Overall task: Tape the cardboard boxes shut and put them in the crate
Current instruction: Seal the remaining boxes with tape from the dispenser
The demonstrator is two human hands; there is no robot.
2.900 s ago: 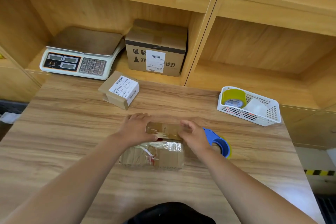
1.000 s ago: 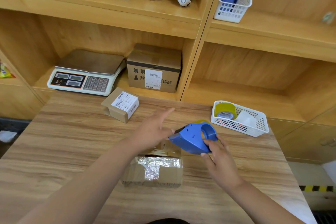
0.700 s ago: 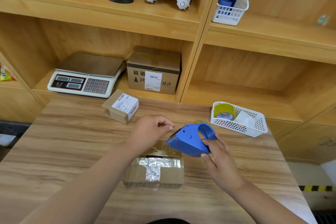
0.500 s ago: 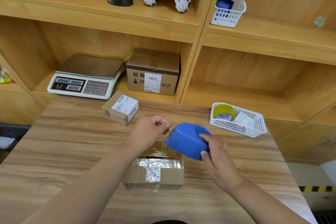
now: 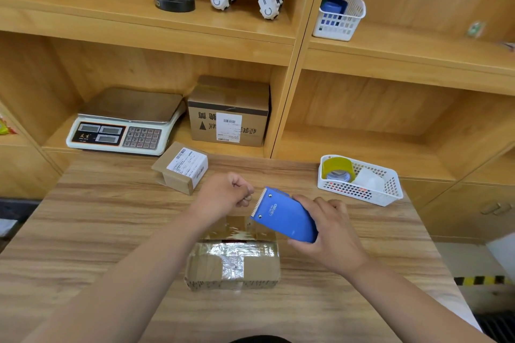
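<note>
Wooden shelving (image 5: 295, 56) fills the upper half of the frame. A wood-grain table (image 5: 97, 231) fills the lower half.

On the lower shelf, left of centre, stand a weighing scale (image 5: 125, 125) and a large labelled carton (image 5: 228, 108).

The cardboard box (image 5: 259, 267) under work lies on the table at lower centre, and its near face carries crossed strips of shiny tape. A white basket (image 5: 395, 192) sits at the table's right edge and holds a yellow tape roll (image 5: 337, 170). A small labelled box (image 5: 181, 167) lies at the table's far edge, left of centre.

The right hand (image 5: 331, 234) has its fingers wrapped round a blue tape dispenser (image 5: 284, 217), held above the box's far right corner with the toothed edge pointing left. The left hand (image 5: 223, 195) is just left of that edge. Its fingers are curled in and pinch the end of the clear tape (image 5: 234, 227), which runs down to the box top
</note>
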